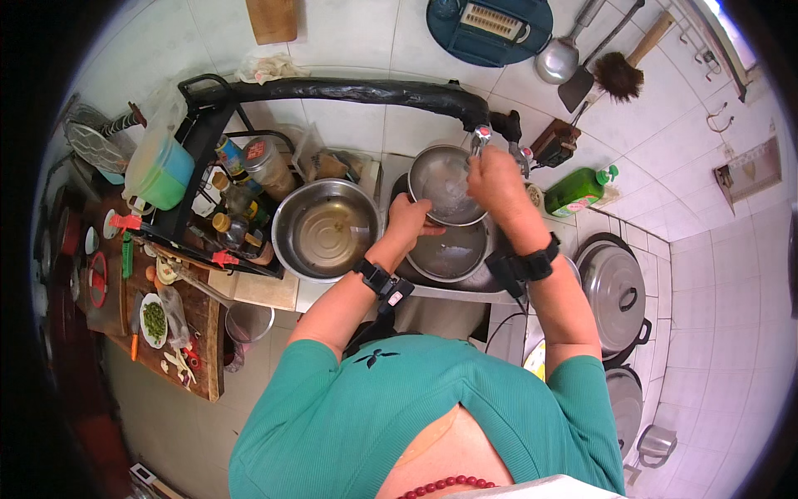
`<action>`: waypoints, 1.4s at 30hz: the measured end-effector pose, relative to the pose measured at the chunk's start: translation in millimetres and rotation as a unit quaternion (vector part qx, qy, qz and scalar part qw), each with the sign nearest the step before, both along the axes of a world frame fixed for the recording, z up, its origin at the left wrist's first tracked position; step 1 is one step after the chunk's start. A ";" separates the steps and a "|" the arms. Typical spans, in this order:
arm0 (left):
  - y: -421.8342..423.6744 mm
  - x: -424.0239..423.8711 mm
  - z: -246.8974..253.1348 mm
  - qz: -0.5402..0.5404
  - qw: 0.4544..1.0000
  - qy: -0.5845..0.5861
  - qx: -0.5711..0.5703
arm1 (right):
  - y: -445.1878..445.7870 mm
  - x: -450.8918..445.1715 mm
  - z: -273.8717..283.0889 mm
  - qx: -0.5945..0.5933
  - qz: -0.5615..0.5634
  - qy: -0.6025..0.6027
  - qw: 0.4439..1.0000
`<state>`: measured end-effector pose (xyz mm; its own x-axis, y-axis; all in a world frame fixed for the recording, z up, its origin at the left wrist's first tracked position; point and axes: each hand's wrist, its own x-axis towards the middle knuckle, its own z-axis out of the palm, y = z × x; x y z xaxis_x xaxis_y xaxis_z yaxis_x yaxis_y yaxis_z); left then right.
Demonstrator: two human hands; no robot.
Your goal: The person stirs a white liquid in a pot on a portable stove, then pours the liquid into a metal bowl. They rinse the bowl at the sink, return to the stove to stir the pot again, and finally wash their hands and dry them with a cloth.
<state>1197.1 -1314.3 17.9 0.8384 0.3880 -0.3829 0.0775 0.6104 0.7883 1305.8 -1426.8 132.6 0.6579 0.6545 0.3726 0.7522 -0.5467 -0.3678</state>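
Observation:
A round metal bowl with some cloudy water in it is tilted over the sink. My left hand grips its near left rim, thumb on top and fingers beneath. Beside the bowl's right rim, my right hand is curled just below a chrome tap. It hides part of the tap, and whether it grips the tap or the rim is unclear. Under the tilted bowl a second metal basin sits in the sink, holding some liquid.
A large steel basin of water stands left of the sink. Further left is a black rack with jars and bottles. Green dish soap and a lidded pot are at right. A wooden table holds chopped greens and a knife.

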 end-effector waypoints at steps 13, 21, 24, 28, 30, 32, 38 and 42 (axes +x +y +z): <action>-16.6 -10.4 -24.5 0.002 0.997 0.024 0.070 | -18.7 1.2 -148.8 -0.143 -0.014 0.088 0.986; -16.4 -9.2 -56.1 0.027 0.995 0.055 0.078 | -5.5 -37.6 -168.0 0.057 0.180 0.244 0.951; 5.8 -11.9 -45.2 0.006 0.996 0.063 0.066 | -48.8 -47.3 -136.7 -0.081 0.269 0.057 0.958; 22.8 -2.7 -30.5 -0.091 0.988 0.094 0.076 | -86.1 2.7 -137.2 -0.138 0.293 -0.190 0.927; 16.3 0.2 -31.2 -0.066 0.986 0.101 0.116 | -79.5 -13.9 -150.5 -0.131 0.281 -0.137 0.941; 7.5 -7.7 -47.4 0.030 0.988 0.073 0.136 | -58.1 -42.9 -165.5 -0.025 0.253 -0.119 0.960; 10.7 -29.1 -71.4 0.084 0.988 0.021 0.127 | -13.3 -94.2 -153.4 0.090 0.221 0.018 0.971; 29.0 -34.5 -27.4 -0.055 0.989 0.076 0.111 | -66.8 -28.5 -148.1 -0.005 0.310 -0.148 0.939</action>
